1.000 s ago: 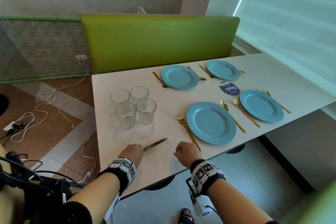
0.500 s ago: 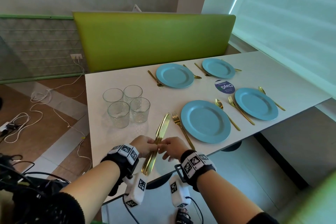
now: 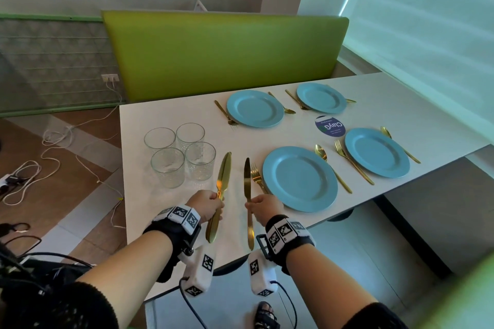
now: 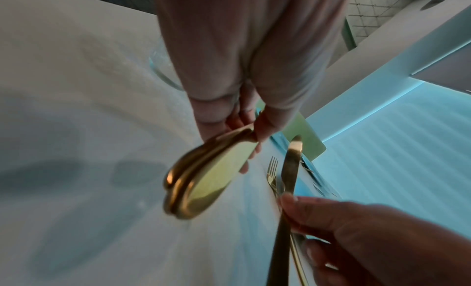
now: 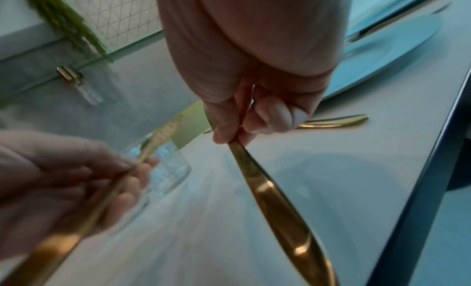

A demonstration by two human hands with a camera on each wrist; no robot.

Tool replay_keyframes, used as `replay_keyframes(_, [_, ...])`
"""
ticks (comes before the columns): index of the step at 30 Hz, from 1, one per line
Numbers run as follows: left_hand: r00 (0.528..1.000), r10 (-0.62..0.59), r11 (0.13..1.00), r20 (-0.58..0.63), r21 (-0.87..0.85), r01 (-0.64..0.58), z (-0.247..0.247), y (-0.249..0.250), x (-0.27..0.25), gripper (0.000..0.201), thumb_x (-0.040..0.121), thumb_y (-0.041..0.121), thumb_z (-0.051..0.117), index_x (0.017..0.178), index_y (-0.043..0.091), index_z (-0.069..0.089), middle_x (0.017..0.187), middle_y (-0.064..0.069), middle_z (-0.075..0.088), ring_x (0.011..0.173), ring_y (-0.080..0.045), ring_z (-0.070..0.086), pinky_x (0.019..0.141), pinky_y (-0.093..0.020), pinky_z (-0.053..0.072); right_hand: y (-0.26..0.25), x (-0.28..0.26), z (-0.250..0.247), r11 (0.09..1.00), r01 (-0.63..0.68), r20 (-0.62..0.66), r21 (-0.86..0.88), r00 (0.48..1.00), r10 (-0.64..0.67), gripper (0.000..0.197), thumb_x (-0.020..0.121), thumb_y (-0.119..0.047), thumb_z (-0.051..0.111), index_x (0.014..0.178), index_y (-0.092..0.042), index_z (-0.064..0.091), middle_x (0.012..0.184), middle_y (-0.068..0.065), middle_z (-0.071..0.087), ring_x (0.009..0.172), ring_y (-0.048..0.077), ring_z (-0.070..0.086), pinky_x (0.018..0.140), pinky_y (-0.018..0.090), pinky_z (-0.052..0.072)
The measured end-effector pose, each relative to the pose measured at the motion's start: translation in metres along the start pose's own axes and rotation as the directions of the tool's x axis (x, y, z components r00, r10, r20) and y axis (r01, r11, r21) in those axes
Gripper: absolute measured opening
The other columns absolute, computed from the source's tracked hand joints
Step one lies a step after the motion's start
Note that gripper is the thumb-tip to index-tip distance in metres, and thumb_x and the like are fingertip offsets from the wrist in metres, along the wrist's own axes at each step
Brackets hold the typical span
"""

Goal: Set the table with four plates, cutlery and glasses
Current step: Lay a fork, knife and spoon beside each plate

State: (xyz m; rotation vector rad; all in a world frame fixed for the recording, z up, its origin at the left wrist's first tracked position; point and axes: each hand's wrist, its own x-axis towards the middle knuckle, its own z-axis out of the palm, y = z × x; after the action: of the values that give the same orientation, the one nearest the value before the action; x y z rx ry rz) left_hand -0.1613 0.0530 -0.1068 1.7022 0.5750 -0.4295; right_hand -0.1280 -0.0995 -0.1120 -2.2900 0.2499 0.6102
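My left hand grips a bundle of gold knives by the middle, blades pointing away, just above the white table. In the left wrist view the stacked knife handles fan out below my left fingers. My right hand pinches a single gold knife, held upright beside the fork left of the near blue plate. The right wrist view shows that knife's handle under my right fingers. Several clear glasses stand clustered at the left.
Three more blue plates lie with gold forks and spoons beside them. A round dark sticker sits between the plates. A green bench back stands behind the table. Cables lie on the floor at the left.
The knives were lifted off the table into both hands. Since then my right hand has drawn one knife out of the bundle and moved it right, so the hands are apart.
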Motion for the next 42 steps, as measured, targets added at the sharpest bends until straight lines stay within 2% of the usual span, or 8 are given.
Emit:
replay_keyframes(3, [0.999,0.015,1.0,-0.032,0.017,-0.015,-0.003,0.008,0.003,0.021,0.092,0.002,0.047,0.075,0.011,0.056,0.072,-0.006,0.053,0.059,-0.018,0.052,0.06,-0.027,0.055,0.003,0.009,-0.005,0.991,-0.029,-0.027,-0.128,0.999,0.026,0.026,0.089,-0.027,0.061,0.108,-0.01,0.07,0.11,0.007,0.069,0.106,0.022,0.062,0.091,0.028,0.048])
replay_keyframes(6, [0.999,0.025,1.0,-0.036,0.004,-0.025,-0.005,0.014,0.005,0.018,0.091,0.004,0.05,0.076,0.009,0.057,0.073,-0.007,0.054,0.06,-0.021,0.054,0.078,-0.039,0.055,0.001,0.019,-0.007,0.985,-0.042,-0.038,-0.169,0.999,0.036,0.027,0.089,-0.025,0.061,0.11,-0.009,0.069,0.115,0.01,0.068,0.11,0.024,0.062,0.094,0.03,0.049])
replay_keyframes(10, [0.998,0.045,0.999,-0.033,-0.008,-0.045,-0.003,0.017,0.006,0.007,0.092,0.006,0.051,0.095,0.003,0.057,0.073,-0.003,0.054,0.062,-0.019,0.054,0.076,-0.037,0.054,-0.003,0.029,-0.003,0.973,-0.036,-0.083,-0.23,0.996,0.017,0.035,0.09,-0.029,0.058,0.117,-0.008,0.065,0.12,0.01,0.065,0.114,0.025,0.06,0.095,0.03,0.049])
replay_keyframes(25, [0.999,0.022,0.997,-0.041,-0.068,-0.025,-0.001,0.028,0.01,0.025,0.093,0.003,0.047,0.072,0.015,0.053,0.071,-0.004,0.054,0.06,-0.02,0.054,0.081,-0.039,0.053,-0.004,0.049,0.007,0.938,-0.093,-0.225,-0.334,0.974,0.017,0.029,0.087,-0.034,0.062,0.106,-0.013,0.07,0.106,0.009,0.069,0.099,0.028,0.065,0.083,0.033,0.052])
replay_keyframes(28, [0.999,0.029,0.998,-0.024,-0.052,-0.03,-0.001,0.031,0.008,0.025,0.093,0.003,0.047,0.072,0.016,0.052,0.071,-0.004,0.055,0.062,-0.021,0.054,0.087,-0.041,0.052,0.006,0.041,0.007,0.93,-0.089,-0.236,-0.356,0.972,0.003,0.023,0.085,-0.034,0.061,0.088,-0.012,0.07,0.091,0.008,0.067,0.085,0.026,0.063,0.077,0.03,0.051])
replay_keyframes(30, [0.999,0.035,0.999,-0.016,-0.038,-0.036,-0.001,0.033,0.007,0.025,0.093,0.003,0.046,0.072,0.016,0.052,0.071,-0.005,0.054,0.061,-0.02,0.053,0.08,-0.039,0.053,0.014,0.035,0.007,0.928,-0.081,-0.232,-0.364,0.973,-0.005,0.021,0.085,-0.031,0.059,0.073,-0.015,0.062,0.083,0.006,0.061,0.076,0.024,0.056,0.071,0.026,0.046])
replay_keyframes(34, [0.999,0.041,0.999,-0.007,-0.008,-0.041,0.002,0.035,0.005,0.022,0.093,0.005,0.049,0.073,0.015,0.053,0.07,-0.006,0.056,0.06,-0.019,0.054,0.085,-0.04,0.053,0.02,0.028,0.008,0.928,-0.056,-0.241,-0.368,0.97,-0.037,0.021,0.089,-0.026,0.054,0.094,-0.015,0.072,0.096,0.006,0.069,0.091,0.025,0.065,0.073,0.027,0.049])
replay_keyframes(42, [0.999,0.047,0.999,-0.007,0.027,-0.047,0.003,0.032,0.001,0.022,0.092,0.009,0.051,0.072,0.017,0.055,0.07,-0.003,0.058,0.06,-0.02,0.057,0.084,-0.039,0.054,0.015,0.03,0.009,0.939,-0.065,-0.269,-0.337,0.963,-0.03,0.022,0.091,-0.025,0.054,0.097,-0.016,0.073,0.096,0.006,0.071,0.089,0.026,0.067,0.08,0.033,0.055])
